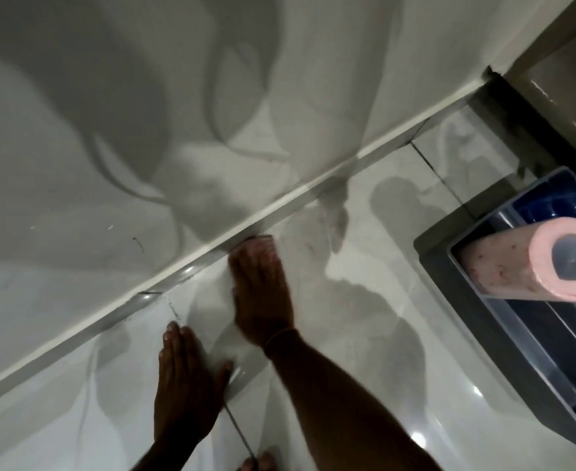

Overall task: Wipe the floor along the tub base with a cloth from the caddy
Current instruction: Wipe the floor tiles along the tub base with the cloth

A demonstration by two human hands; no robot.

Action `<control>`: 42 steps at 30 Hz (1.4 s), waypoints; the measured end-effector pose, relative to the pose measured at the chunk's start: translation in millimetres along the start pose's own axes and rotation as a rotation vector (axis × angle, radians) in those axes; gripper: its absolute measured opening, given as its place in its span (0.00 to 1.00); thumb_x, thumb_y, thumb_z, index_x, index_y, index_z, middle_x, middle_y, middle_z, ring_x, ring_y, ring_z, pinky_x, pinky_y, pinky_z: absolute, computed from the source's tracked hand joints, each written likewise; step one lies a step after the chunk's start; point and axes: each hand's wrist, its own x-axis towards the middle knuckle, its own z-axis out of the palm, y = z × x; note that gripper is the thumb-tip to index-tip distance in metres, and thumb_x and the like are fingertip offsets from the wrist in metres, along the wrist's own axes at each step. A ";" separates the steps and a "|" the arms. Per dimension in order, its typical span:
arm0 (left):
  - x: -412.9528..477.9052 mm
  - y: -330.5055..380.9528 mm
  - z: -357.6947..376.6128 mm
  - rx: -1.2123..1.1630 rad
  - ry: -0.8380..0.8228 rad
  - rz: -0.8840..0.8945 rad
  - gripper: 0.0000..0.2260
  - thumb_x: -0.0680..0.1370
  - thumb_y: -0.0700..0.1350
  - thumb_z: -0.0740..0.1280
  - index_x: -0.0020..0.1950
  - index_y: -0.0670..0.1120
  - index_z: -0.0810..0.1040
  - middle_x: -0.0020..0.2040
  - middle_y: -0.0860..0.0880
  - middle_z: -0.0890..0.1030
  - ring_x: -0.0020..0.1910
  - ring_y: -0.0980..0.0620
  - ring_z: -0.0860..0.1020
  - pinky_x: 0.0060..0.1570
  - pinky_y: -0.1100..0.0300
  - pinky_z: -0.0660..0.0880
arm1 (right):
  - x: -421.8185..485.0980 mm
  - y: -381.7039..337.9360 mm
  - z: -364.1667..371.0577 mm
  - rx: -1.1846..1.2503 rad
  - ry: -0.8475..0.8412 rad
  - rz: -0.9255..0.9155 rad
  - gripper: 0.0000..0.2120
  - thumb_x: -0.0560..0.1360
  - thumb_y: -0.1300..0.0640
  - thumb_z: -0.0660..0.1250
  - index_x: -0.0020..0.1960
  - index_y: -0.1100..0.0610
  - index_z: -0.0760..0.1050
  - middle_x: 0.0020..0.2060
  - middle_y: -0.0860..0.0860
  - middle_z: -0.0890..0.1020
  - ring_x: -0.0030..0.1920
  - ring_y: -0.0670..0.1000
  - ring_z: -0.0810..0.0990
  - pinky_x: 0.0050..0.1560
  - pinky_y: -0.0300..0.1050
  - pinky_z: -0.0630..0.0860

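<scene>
The white tub wall (110, 164) fills the upper left, and its pale base strip (313, 186) runs diagonally across the glossy tile floor (364, 266). My right hand (263, 294) is blurred and lies palm down against the strip. A pinkish cloth (261, 241) shows only at its fingertips; the rest is hidden under the hand. My left hand (184, 385) rests flat on the floor, fingers together, a little nearer to me. The grey caddy (466, 283) stands at the right edge.
A pink paper roll (517, 263) lies in the caddy beside a blue item (558, 202). A brown panel (551, 96) meets the tub at the top right. My toes (256, 464) show at the bottom edge. Shadows fall on the tub and floor.
</scene>
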 end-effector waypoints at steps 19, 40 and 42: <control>-3.3 0.6 -2.0 0.016 0.008 0.015 0.49 0.80 0.72 0.49 0.84 0.33 0.50 0.85 0.32 0.51 0.85 0.34 0.52 0.82 0.40 0.57 | 35.8 164.2 -92.6 -0.237 0.003 -0.332 0.27 0.85 0.60 0.58 0.84 0.58 0.64 0.84 0.61 0.67 0.86 0.67 0.60 0.84 0.71 0.59; 0.1 -0.2 5.2 -0.060 0.029 -0.023 0.49 0.79 0.75 0.46 0.86 0.38 0.43 0.87 0.39 0.44 0.86 0.42 0.45 0.84 0.44 0.50 | 69.2 143.0 -82.5 -0.345 0.176 0.402 0.30 0.81 0.63 0.54 0.83 0.66 0.61 0.82 0.68 0.65 0.84 0.74 0.59 0.84 0.74 0.58; -0.4 1.4 3.0 -0.046 0.026 -0.014 0.49 0.80 0.74 0.46 0.85 0.37 0.45 0.87 0.38 0.46 0.86 0.40 0.47 0.83 0.47 0.48 | 47.5 78.8 -36.1 -0.211 0.259 0.372 0.30 0.80 0.65 0.55 0.82 0.65 0.65 0.81 0.67 0.68 0.83 0.75 0.62 0.82 0.74 0.63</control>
